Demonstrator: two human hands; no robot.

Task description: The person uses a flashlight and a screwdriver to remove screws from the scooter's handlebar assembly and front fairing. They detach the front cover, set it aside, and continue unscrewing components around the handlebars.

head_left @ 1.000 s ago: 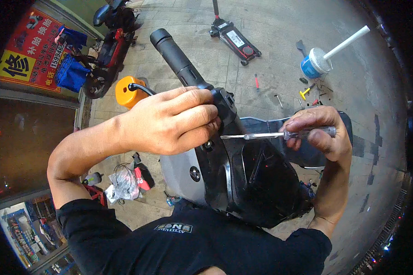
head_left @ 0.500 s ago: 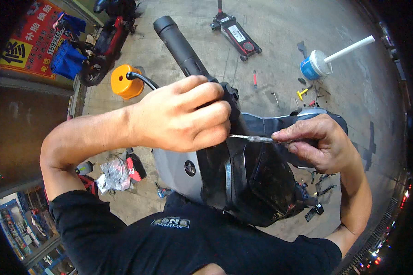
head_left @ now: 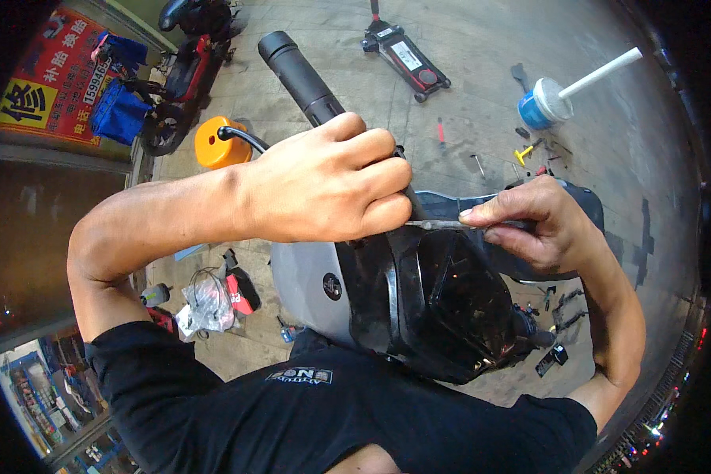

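Observation:
My left hand (head_left: 332,186) is closed over the scooter's handlebar, its knuckles up and the fingertips hidden beneath. Beyond it, the black handlebar grip (head_left: 302,77) sticks out toward the upper left. Thumb and fingers of my right hand (head_left: 533,225) pinch a slim screwdriver (head_left: 437,225) with a clear handle. It lies almost level, pointing left, and its tip is lost behind my left hand. Below both hands is the scooter's black and grey front body (head_left: 458,316). A black brake lever (head_left: 241,137) projects past my left wrist.
A yellow stool (head_left: 223,146) stands to the left. On the floor are a trolley jack (head_left: 407,59), a blue-and-white bucket (head_left: 543,104) with a white pipe, a yellow-handled tool (head_left: 523,153) and a plastic bag (head_left: 209,304). A red scooter (head_left: 193,75) is parked far left.
My hands have drawn closer together, and less of the screwdriver shows between them. Both sit slightly higher in the view, which has shifted a little.

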